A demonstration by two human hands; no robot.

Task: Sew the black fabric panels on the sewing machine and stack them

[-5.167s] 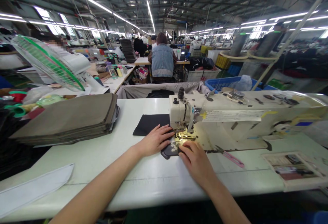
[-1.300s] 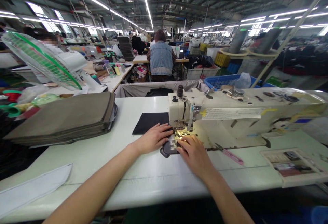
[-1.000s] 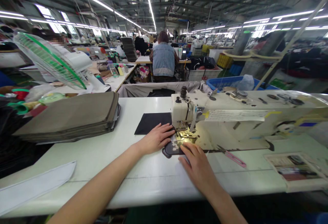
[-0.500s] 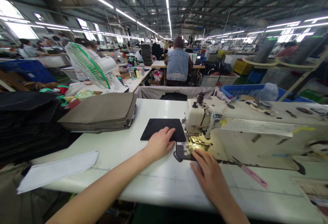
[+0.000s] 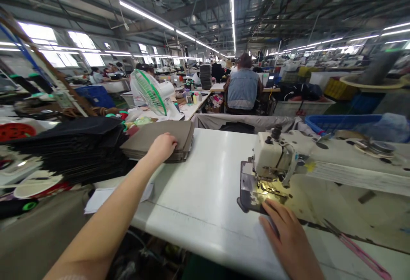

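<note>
My left hand (image 5: 163,145) is on the stack of grey-brown fabric panels (image 5: 141,137), its fingers curled and pressed together against the top panel near the stack's right side. The fingertips' undersides are hidden. My right hand (image 5: 283,226) lies by the front edge of the sewing machine (image 5: 272,156), thumb apart from the fingers and nothing in it. Its fingertips touch or nearly touch the machine's bed, just in front of the lit needle plate (image 5: 270,190). To its right lie pink-handled scissors (image 5: 358,250).
A tall pile of black panels (image 5: 89,147) stands left of the grey-brown stack. A white sheet (image 5: 99,199) lies partly under my left forearm. Behind the table are a cloth-lined bin (image 5: 208,122) with black pieces (image 5: 237,127), a fan (image 5: 149,92) and a seated person (image 5: 243,86).
My left hand has left the black panel beside the needle and moved left onto the grey-brown stack. That black panel no longer shows on the tabletop. The view has turned left; my right hand stays by the machine.
</note>
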